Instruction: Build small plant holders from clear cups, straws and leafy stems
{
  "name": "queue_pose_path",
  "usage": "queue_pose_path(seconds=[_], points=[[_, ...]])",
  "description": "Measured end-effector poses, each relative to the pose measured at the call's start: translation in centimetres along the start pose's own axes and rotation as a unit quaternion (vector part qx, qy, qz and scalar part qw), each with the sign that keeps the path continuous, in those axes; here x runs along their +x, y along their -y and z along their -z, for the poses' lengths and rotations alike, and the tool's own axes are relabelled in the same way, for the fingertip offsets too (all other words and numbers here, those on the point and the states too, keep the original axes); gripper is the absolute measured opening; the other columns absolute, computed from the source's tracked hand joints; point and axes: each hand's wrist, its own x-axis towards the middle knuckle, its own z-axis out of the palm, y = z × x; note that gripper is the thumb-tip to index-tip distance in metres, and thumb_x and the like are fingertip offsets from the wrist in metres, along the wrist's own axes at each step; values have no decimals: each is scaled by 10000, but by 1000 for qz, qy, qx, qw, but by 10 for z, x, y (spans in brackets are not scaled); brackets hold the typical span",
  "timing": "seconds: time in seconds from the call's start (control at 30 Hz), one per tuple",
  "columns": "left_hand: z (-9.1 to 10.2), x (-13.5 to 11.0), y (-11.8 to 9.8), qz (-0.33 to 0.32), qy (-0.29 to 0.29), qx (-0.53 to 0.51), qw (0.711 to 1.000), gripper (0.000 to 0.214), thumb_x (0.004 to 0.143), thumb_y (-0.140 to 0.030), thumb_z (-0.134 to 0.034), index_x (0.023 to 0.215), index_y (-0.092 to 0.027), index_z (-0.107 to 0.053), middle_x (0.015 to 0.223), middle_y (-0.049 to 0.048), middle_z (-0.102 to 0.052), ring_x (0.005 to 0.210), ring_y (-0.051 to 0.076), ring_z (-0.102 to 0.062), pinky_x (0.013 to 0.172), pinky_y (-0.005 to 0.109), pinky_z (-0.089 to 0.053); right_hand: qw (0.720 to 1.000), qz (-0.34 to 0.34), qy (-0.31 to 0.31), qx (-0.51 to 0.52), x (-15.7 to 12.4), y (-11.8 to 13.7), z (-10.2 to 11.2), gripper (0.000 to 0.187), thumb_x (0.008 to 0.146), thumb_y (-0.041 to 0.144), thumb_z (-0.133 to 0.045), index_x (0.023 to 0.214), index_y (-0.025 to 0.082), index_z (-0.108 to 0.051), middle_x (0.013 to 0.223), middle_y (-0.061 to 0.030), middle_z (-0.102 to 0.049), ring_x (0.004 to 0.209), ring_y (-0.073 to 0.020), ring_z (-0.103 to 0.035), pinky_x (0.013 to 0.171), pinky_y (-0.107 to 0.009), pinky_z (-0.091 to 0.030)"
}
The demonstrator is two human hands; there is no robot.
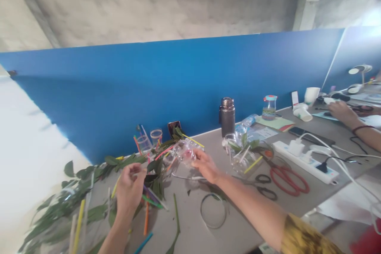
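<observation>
My right hand (204,165) reaches forward and is closed on a clear plastic cup (185,151) tipped on its side, with coloured straws in it. My left hand (130,189) is curled in a pinch over a pile of leafy branches (89,178) and coloured straws (145,214); what it pinches I cannot make out. Two upright clear cups (150,139) with straws stand behind the pile.
A grey flask (227,116) stands by the blue partition (178,83). Red-handled scissors (287,178), black scissors (263,186), a white power strip (306,162), a clear ring (212,210) and cups of leaves (241,152) lie on the grey table. Another person's arm (354,125) rests at far right.
</observation>
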Motion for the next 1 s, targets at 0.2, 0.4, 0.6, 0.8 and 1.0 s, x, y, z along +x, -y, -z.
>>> queue_pose_path(seconds=[0.2, 0.4, 0.6, 0.8, 1.0], points=[[-14, -21, -30, -88, -25, -33, 995, 335, 784, -462, -688, 997, -203, -686, 1069, 109, -739, 1105, 330, -662, 1063, 514, -471, 994, 52, -57, -76, 0, -15, -4, 574, 637, 379, -885, 1140, 225, -657, 1093, -61, -713, 1007, -263, -672, 876, -396, -551], [-76, -57, -62, 113, 253, -303, 912, 520, 715, -374, -854, 1167, -195, -666, 1176, 121, -764, 1125, 308, -719, 997, 432, -538, 918, 240, -97, -300, -9, -10, -6, 572, 710, 431, -887, 1182, 219, -645, 1157, -107, -634, 1058, -279, -610, 930, -436, -539], [-87, -47, -66, 139, 237, -457, 846, 558, 719, -320, -863, 1230, -205, -671, 1230, 103, -749, 1135, 284, -715, 1013, 439, -539, 947, 225, -46, -224, -12, 14, -7, 645, 740, 504, -855, 1286, 238, -636, 1239, -123, -635, 979, -248, -628, 802, -377, -546], [-82, -41, -64, 138, 282, -474, 822, 572, 679, -184, -811, 1243, -211, -718, 1239, 96, -762, 1141, 287, -711, 1031, 452, -532, 998, 43, -36, -17, -5, 25, -6, 499, 734, 575, -848, 1044, 203, -729, 868, -31, -676, 706, -144, -563, 627, -285, -449], [-86, -45, -49, 111, 309, -479, 814, 595, 737, -232, -813, 1319, -228, -687, 1254, 99, -757, 1183, 304, -697, 1059, 475, -518, 997, -37, -8, 73, -4, 27, -4, 449, 580, 482, -975, 730, 191, -667, 639, 34, -590, 538, -85, -456, 546, -257, -334]])
